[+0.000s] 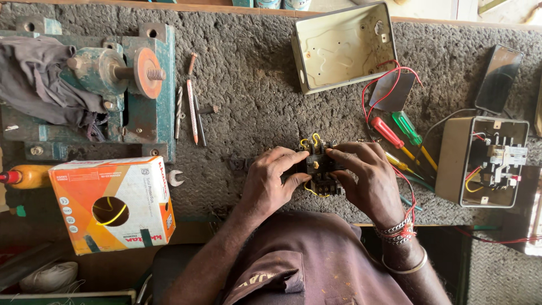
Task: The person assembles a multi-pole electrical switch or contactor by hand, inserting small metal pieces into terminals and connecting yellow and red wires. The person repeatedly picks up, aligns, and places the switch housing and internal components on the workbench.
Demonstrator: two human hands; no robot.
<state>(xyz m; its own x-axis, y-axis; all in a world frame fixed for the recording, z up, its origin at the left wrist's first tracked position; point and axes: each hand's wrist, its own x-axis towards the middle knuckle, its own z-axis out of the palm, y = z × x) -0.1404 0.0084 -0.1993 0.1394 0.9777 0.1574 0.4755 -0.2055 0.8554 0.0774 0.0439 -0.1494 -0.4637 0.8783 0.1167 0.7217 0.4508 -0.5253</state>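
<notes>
Two hands at one item. Left hand: closed on the left side of a small black electrical contactor, thumb under, fingers over the top. Right hand: gripping the right side, fingertips pressing the upper face; bangles and red thread at the wrist. The pincer hold from both sides appears meant to steady the block against the bench while its terminals are worked.

Contactor: lies on the bench at centre, just in front of the person's lap. Long axis runs roughly away from the person; short yellow wire loops project from the far end and one from the near end. Which face is up cannot be told with certainty.

Just right of the right hand: screwdrivers, one red-handled, one green-handled, lying diagonally, handles away from the person; probably laid there for easy reach. Red wire loops beyond them.

Further right: open grey enclosure with wired components inside; dark phone behind it.

Far centre: empty cream metal box, open side up.

Left: pencil and drill bits lying parallel; green bench machine with threaded spindle, cloth draped over it; orange and white wire carton with yellow wire showing in its round opening.
</notes>
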